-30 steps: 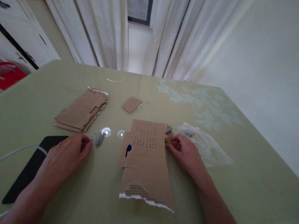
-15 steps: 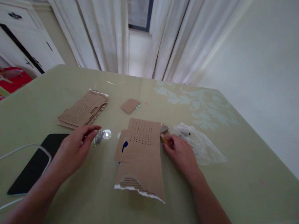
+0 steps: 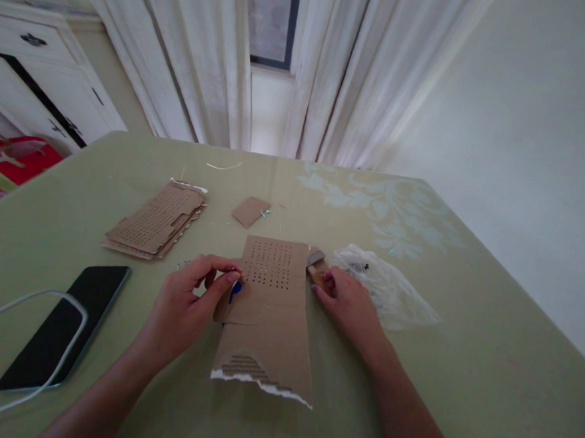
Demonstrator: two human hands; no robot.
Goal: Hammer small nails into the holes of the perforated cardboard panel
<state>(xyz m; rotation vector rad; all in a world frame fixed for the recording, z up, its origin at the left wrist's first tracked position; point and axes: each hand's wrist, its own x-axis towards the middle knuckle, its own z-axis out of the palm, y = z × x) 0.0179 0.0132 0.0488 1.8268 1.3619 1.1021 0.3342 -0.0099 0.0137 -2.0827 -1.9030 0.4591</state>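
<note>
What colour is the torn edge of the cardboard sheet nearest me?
White, along the torn edge of the brown cardboard sheet; the head view shows it.

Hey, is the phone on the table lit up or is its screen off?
Off. The phone lies flat with a plain black screen, a white cable looped across it.

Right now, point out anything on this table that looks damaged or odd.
The cardboard sheet between the left hand and right hand has a ragged, torn near edge that bares its corrugation. Its far half is punched with rows of small holes, like the cardboard stack.
</note>
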